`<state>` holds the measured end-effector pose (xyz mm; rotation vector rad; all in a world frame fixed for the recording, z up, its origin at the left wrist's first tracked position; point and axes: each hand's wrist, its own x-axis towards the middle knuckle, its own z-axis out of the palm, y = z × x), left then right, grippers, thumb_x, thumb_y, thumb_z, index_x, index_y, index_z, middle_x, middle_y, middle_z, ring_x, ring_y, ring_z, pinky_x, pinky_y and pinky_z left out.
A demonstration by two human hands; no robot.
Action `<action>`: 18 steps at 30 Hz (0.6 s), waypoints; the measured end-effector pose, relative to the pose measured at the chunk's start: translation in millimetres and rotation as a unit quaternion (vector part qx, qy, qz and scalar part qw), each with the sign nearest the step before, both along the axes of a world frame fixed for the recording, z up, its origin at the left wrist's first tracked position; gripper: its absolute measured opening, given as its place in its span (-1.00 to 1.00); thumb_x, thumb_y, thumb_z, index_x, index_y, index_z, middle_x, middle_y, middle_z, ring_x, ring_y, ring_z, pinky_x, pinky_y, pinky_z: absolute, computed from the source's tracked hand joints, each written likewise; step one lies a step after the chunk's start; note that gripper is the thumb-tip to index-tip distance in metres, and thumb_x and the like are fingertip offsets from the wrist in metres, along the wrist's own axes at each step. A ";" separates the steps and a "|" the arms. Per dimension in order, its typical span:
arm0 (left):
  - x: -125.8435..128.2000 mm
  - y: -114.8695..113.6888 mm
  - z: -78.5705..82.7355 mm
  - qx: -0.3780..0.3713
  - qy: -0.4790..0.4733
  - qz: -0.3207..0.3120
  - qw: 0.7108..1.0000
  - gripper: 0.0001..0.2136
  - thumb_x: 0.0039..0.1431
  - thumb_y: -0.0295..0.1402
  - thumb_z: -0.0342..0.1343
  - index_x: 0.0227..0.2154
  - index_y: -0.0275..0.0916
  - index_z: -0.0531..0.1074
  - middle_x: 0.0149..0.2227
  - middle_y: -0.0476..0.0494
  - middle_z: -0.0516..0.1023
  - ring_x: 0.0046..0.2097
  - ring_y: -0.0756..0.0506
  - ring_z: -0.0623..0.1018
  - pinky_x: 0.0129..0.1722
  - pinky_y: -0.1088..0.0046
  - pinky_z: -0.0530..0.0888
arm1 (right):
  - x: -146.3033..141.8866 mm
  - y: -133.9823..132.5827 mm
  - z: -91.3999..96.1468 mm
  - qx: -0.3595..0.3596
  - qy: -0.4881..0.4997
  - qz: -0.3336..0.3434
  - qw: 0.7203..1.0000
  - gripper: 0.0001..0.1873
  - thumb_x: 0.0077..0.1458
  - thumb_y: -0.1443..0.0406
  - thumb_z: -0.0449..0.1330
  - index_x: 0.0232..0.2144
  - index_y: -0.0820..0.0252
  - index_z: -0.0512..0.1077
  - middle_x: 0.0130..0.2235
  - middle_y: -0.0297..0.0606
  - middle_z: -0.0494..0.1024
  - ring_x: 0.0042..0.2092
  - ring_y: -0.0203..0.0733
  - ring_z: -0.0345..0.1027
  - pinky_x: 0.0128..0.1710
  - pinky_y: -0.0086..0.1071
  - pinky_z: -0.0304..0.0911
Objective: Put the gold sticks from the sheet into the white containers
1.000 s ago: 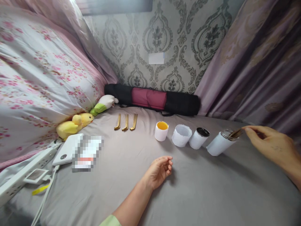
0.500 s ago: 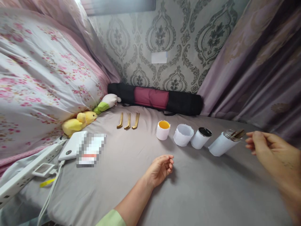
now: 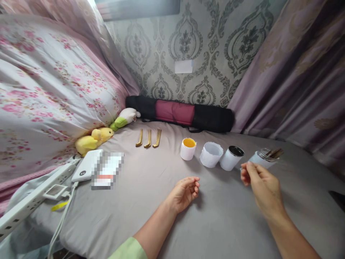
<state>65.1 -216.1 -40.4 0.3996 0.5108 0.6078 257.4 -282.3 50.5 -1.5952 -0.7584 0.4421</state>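
My left hand (image 3: 185,194) rests on the grey sheet, palm partly up, its fingers loosely bent and nothing seen in them. My right hand (image 3: 262,183) hovers in front of a tilted white-wrapped jar (image 3: 257,158), thumb and fingers closed together; whatever they pinch, if anything, is hidden. Thin brown sticks (image 3: 275,153) poke out of that jar's mouth. To its left stand a white-wrapped can with a dark inside (image 3: 229,161), a wide white cup (image 3: 211,160) and a small white cup with a yellow inside (image 3: 188,153). Three bundles of bent gold-coloured rods (image 3: 148,139) lie farther back.
A black and maroon long bag (image 3: 175,111) lies along the wall. Two plush toys (image 3: 94,139) sit at the left by a floral cloth. A white power bank (image 3: 87,167), a blurred packet (image 3: 107,172) and a power strip (image 3: 35,199) with cables (image 3: 63,219) lie at left.
My right hand has moved left and nearer, from beside the sticks at the jar's mouth to in front of the jar. My left hand stays where it was.
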 end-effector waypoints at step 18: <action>-0.3 -0.3 2.7 0.000 0.009 0.001 1.000 -0.85 -0.03 -0.43 0.13 -0.35 -0.35 0.42 -0.46 -0.06 0.40 -0.50 0.11 0.37 -0.49 0.60 0.27 | -60.1 37.6 -75.3 -0.059 0.062 0.124 0.989 -0.57 -0.06 -0.03 0.04 -0.48 0.24 0.36 -0.60 -0.36 0.34 -0.61 -0.36 0.21 -0.68 -0.52 0.07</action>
